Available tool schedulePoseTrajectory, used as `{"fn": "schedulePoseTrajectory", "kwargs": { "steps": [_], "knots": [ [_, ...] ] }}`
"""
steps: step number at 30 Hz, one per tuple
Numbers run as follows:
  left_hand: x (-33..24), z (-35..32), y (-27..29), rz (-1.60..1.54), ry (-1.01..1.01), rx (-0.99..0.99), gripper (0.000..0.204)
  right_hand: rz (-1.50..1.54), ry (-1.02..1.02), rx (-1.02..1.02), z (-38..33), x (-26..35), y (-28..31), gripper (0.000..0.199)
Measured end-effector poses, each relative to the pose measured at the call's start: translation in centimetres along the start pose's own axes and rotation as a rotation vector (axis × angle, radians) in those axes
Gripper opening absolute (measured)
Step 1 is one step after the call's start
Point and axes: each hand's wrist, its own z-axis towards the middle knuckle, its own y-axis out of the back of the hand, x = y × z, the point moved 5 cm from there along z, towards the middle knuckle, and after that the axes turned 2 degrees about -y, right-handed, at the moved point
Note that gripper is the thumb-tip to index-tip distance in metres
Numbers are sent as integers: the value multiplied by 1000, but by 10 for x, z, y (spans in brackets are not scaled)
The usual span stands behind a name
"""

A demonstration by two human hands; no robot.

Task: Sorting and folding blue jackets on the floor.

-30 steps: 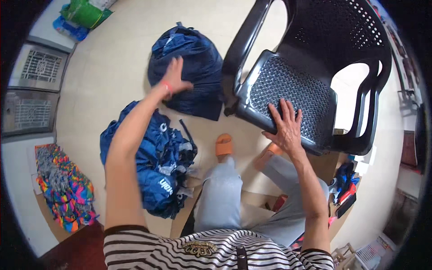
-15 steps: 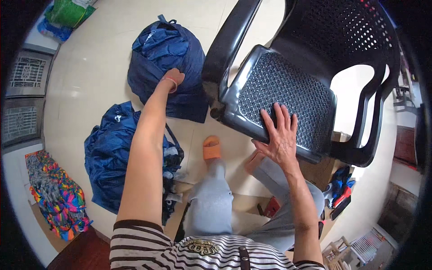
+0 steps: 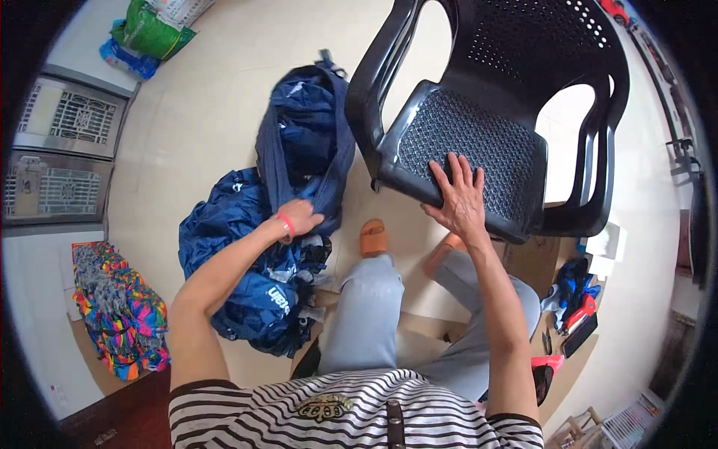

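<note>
My left hand (image 3: pixel 301 218) is closed on the near rim of a navy blue fabric bag (image 3: pixel 271 161) and stretches it toward me. The bag's mouth gapes, and more blue cloth shows inside. A second heap of navy blue fabric bags (image 3: pixel 217 224) lies just nearer and to the left, partly under my left forearm. My right hand (image 3: pixel 462 200) lies flat with fingers spread on the front of the woven-pattern seat of a black plastic armchair (image 3: pixel 479 138). Nothing is held in it.
Bundles of multicoloured and grey material (image 3: pixel 123 307) stand at the left by the wall. A green sack (image 3: pixel 153 31) is at the far left. At my right, a cardboard surface (image 3: pixel 550 280) holds red, blue and black small items. My orange slippers (image 3: pixel 373 239) are on the floor.
My left hand has pulled the far bag's rim toward me, and the bag has opened and lengthened. My right hand stays on the seat. The whole view has shifted.
</note>
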Motion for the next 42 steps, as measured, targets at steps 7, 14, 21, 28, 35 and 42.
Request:
{"fn": "schedulePoseTrajectory", "kwargs": {
  "steps": [7,14,21,28,35,42],
  "knots": [
    [24,-124,-41,70,1,25,48,-10,30,-29,-1,7,-2,85],
    [-69,-182,-28,55,-260,-18,37,25,74,-59,-5,1,3,77],
    [-7,-180,-23,-73,-65,-306,19,569,546,388,-20,152,-19,74],
    [-15,-176,26,-247,-85,-551,11,516,775,680,7,273,-57,65],
    [-5,-193,-17,-622,-94,-392,14,347,415,775,13,170,-170,25],
    [-1,-235,3,-895,51,-426,16,909,567,871,3,200,-210,15]
  ]
}}
